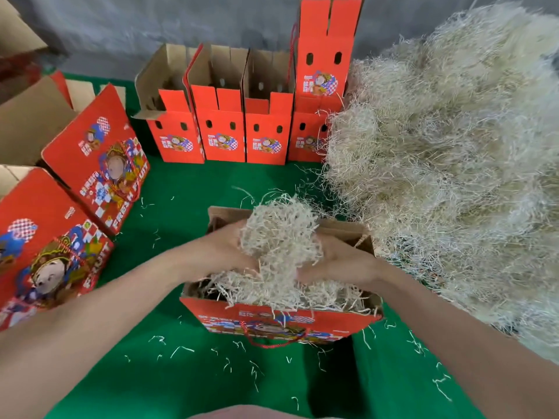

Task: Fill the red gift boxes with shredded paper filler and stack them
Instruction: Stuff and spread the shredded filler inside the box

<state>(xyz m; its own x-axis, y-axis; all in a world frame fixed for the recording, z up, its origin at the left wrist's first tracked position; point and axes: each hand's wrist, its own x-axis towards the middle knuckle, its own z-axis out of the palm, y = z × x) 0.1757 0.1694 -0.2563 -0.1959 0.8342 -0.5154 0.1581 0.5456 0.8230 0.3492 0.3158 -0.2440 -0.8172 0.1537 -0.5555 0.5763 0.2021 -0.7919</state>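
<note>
Gripping filler clump point(279, 234), your left hand point(223, 252) and right hand point(338, 261) over lower-centre box point(272, 316); light, springy, sheds; squeeze its sides.

An open box point(281, 323) sits front and centre on the tabletop point(181, 189), a clump of filler point(281, 234) held above it between left hand point(223, 252) and right hand point(340, 264), a filler heap point(453, 161) at right, a row of boxes point(223, 137) behind, two tilted boxes point(96, 164) at left.

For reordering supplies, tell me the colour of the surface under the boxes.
The surface is plain green, clearest in the head view.
</note>
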